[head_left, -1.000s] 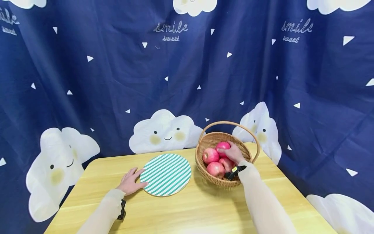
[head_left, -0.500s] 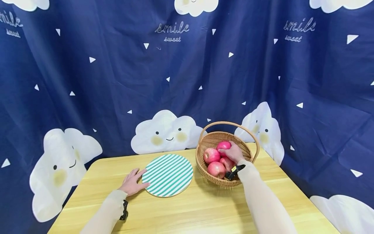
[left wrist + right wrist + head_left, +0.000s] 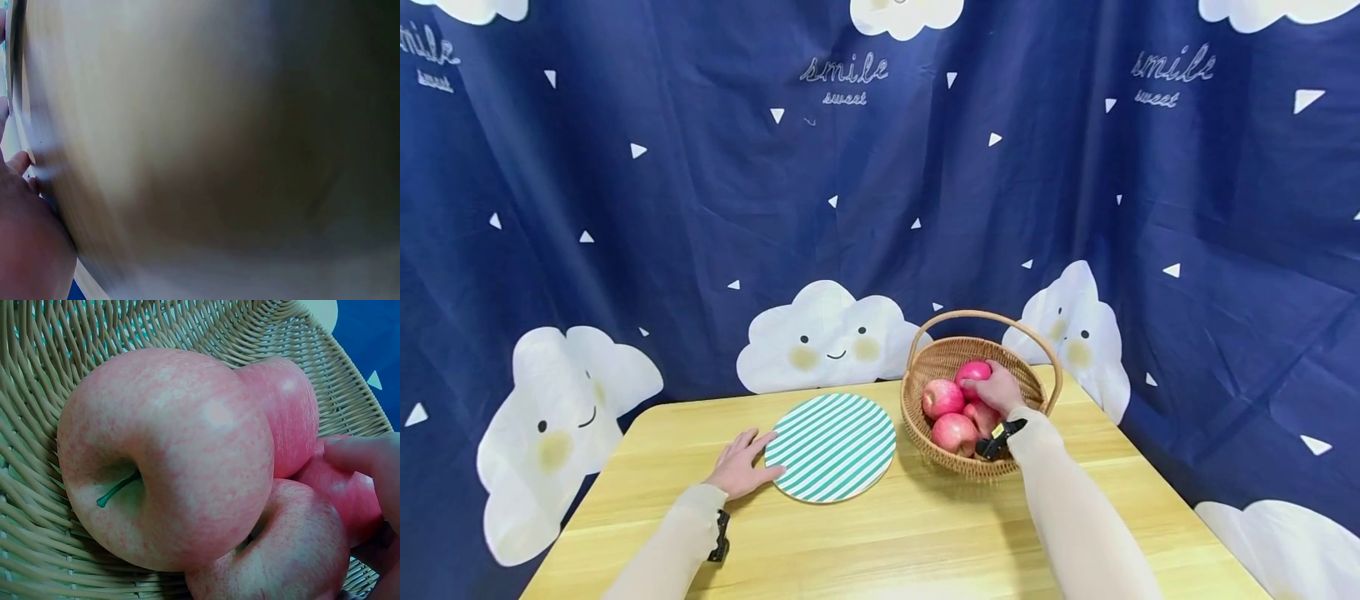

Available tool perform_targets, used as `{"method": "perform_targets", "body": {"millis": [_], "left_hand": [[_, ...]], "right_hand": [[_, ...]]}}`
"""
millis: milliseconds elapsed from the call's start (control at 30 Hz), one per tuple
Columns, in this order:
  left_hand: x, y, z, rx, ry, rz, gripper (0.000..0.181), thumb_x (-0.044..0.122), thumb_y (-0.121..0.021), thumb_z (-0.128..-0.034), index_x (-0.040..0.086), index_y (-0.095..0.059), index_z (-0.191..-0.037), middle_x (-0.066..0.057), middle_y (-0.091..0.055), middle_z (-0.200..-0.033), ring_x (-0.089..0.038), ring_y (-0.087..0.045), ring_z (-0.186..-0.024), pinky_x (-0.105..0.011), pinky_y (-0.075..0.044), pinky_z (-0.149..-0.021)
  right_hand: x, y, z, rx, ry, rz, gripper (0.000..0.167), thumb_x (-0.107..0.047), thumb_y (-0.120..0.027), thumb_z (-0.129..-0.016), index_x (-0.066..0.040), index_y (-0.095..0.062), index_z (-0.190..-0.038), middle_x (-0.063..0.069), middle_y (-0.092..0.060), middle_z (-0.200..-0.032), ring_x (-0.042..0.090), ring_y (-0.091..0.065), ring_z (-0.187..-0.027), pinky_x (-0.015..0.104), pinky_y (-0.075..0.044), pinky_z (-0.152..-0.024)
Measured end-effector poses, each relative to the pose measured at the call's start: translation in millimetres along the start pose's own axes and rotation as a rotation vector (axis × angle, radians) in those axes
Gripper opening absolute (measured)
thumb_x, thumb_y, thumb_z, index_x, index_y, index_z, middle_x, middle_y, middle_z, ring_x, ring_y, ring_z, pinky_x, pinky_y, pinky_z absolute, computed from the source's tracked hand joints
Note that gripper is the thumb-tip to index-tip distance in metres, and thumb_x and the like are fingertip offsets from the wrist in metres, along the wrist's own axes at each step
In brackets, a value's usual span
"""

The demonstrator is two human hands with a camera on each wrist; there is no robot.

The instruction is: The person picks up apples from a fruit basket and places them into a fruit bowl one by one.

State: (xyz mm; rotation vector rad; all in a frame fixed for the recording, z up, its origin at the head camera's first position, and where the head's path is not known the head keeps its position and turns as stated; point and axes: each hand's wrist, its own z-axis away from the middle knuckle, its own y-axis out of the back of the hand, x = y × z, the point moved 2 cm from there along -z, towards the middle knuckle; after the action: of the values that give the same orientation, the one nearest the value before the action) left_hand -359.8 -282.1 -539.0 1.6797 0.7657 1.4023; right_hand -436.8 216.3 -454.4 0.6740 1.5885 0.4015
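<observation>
A wicker basket [image 3: 934,364] with an arched handle stands at the table's right, holding several red apples. My right hand [image 3: 995,390] reaches inside and grips the farthest apple [image 3: 970,372]; in the right wrist view the thumb [image 3: 365,453] lies across that apple [image 3: 344,497]. Nearer apples [image 3: 955,433] rest against one another, one with a green stem [image 3: 122,487] showing. My left hand [image 3: 741,468] has its fingers spread, thumb and fingertips at the left edge of a round green-and-white striped board [image 3: 831,448]. The left wrist view is mostly blurred tabletop.
The light wood table [image 3: 850,542] carries the board and the basket side by side, a narrow gap between them. The basket handle [image 3: 973,315] arches over the apples. Behind hangs a dark blue curtain [image 3: 850,208] printed with clouds and triangles.
The head view has shifted slightly, so the scene sits a little farther right than a second ago. Both hands keep their places at the board and on the apple.
</observation>
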Motion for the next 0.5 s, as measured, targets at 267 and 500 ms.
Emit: {"method": "perform_targets", "body": {"millis": [267,500], "left_hand": [[-1.6,-2.0,-4.3,0.026,-0.023,-0.005,0.086,0.06,-0.068,-0.0861,0.012,-0.043,-0.153,-0.034,-0.025,-0.158,-0.058,-0.02,-0.144,-0.073,-0.016,-0.114],[-6.8,-5.7,-1.9,0.058,-0.053,0.006,0.085,0.061,-0.07,-0.0843,0.011,-0.047,-0.15,-0.036,-0.028,-0.155,-0.061,-0.022,-0.141,-0.076,-0.017,-0.111]], "right_hand": [[1,3,-6.1,0.034,-0.006,0.01,0.067,-0.034,-0.076,-0.084,0.001,-0.052,-0.137,0.026,-0.064,-0.124,0.04,-0.062,-0.111,0.05,-0.051,-0.097],[3,2,-11.0,0.04,0.018,0.018,0.063,-0.037,-0.077,-0.083,0.002,-0.057,-0.128,0.024,-0.068,-0.117,0.037,-0.065,-0.103,0.047,-0.053,-0.093]]}}
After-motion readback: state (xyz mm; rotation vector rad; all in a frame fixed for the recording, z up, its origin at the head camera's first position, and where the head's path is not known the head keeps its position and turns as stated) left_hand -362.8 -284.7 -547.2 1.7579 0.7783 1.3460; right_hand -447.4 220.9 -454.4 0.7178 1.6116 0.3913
